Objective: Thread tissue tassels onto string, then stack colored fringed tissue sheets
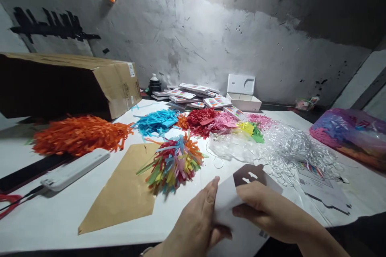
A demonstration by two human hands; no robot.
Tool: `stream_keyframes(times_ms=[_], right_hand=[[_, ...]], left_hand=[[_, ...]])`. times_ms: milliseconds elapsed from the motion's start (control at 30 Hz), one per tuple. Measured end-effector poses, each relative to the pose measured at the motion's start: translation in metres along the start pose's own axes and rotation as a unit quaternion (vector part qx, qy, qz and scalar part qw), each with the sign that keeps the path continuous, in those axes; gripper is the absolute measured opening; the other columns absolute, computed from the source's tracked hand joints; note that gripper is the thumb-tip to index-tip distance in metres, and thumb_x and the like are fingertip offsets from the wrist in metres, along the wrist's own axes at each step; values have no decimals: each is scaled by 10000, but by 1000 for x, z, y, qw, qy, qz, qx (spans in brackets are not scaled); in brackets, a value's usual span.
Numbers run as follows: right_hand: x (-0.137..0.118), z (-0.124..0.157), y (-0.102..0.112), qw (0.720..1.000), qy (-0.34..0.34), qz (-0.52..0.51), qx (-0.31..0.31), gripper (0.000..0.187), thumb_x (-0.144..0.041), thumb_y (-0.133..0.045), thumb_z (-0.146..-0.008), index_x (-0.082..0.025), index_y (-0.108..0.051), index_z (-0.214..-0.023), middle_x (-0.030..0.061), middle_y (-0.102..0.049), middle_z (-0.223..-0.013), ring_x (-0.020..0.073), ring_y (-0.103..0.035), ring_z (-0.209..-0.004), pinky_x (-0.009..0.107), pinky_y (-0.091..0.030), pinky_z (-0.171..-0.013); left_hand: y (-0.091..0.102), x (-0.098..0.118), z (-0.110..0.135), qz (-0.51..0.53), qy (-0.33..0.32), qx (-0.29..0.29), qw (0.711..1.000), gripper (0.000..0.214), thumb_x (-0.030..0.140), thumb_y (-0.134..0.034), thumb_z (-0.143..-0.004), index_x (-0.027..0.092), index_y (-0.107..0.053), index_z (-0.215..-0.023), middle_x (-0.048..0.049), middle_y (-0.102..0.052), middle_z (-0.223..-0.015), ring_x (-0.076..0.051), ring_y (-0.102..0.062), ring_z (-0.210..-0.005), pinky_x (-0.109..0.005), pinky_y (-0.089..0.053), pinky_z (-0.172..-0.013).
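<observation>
I hold the white card.
Left hand grips its side, right hand pinches it; I should bend gently.

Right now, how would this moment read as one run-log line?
left hand: holding card at its left side | right hand: holding card | left of card: multicolour streamers, brown sheet

Bare right forearm, slim wristband at left
</observation>
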State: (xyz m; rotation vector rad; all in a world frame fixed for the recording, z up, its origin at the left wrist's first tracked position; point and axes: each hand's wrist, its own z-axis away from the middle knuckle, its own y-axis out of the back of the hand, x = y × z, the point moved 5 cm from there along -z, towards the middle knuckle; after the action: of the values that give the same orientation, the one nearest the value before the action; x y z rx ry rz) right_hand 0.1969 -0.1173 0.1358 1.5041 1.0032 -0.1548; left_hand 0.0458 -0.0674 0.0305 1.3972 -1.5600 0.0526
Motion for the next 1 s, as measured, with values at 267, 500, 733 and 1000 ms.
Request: stream_keyframes(times_ms=[267, 500, 733, 1000], right_hand=[[-1, 11, -6, 998, -3, 68, 8, 187, -118, -584, -923, -223, -689, -811, -35, -705, -739, 116, -621, -660, 179, -444, -569], [24, 8, -26, 971, -160, 12, -178, 262, -272, -712, -838, -190, -637, -600, -73, -454, -516, 75, -387, -495, 206, -241, -449], [37, 10, -2, 959, -238, -129, -85, 346, -461, -583, -900, -177, -700, -739, -16, -605, -686, 119, -488, -631, 201, -356, -561], [29, 20, 10, 982, -190, 5, -17, 317, -444, -667, -867, -197, -679, -669, -12, -607, -615, 124, -512, -559, 186, -342, -464]], left_hand=[[-7, -1, 4, 6, -19, -33, 999, 1019, 303, -821, -793, 388, -183, -1583, -111, -644, -1354, -357, -675, -1134, -388, -562, -939], [-14, 18, 12, -86, -153, 17, 984, 871, 449, -551, -971, 202, -25, -1621, -182, -675, -1196, -306, -678, -1019, -414, -567, -871], [-4, -1, 24, -238, -70, 79, 966, 995, 470, -703, -875, 142, -123, -1614, -237, -478, -1514, -395, -487, -1368, -534, -409, -1123], [-6, -9, 20, 12, 35, -103, 994, 502, 207, -648, -908, 377, -488, -1353, 39, -772, -1087, -172, -748, -881, -189, -558, -740]])
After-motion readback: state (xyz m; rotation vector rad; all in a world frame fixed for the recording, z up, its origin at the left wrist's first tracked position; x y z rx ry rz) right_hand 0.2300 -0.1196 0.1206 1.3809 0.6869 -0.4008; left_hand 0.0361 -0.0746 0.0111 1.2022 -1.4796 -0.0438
